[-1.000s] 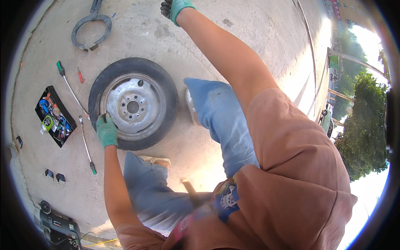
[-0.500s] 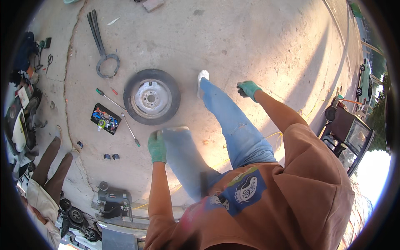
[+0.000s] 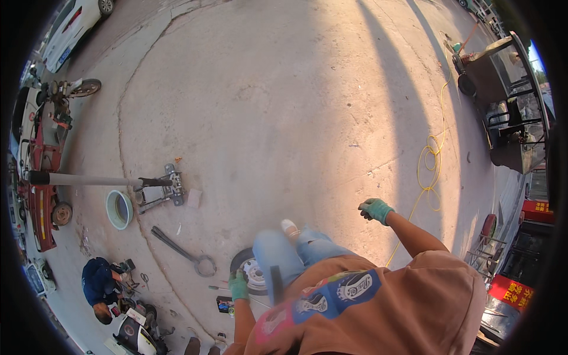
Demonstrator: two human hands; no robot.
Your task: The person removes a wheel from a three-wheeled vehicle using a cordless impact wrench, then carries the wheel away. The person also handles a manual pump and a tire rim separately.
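My left hand (image 3: 239,286), in a green glove, hangs beside my leg, over the left edge of a wheel with a black tyre and silver rim (image 3: 254,273). Foreshortening hides how its fingers are bent. My right hand (image 3: 376,209), gloved alike, is held out over the concrete with curled fingers. Dark patches show at those fingertips; whether anything is inside I cannot make out. Part of the wheel is covered by my leg. Near my left hand lie a small dark tray of coloured items (image 3: 225,305) and a long two-handled tool with a ring end (image 3: 205,266).
Ahead on the left stands a floor jack (image 3: 163,188) with a long handle, next to a pale green basin (image 3: 119,209). A person in dark blue (image 3: 99,281) bends low by a scooter. A yellow hose (image 3: 435,160) coils on the right, near a dark cart (image 3: 500,89).
My view has tilted up and forward: the wheel and tools now sit lower, and the jack, basin and hose have come into sight. My legs have changed position in a step.
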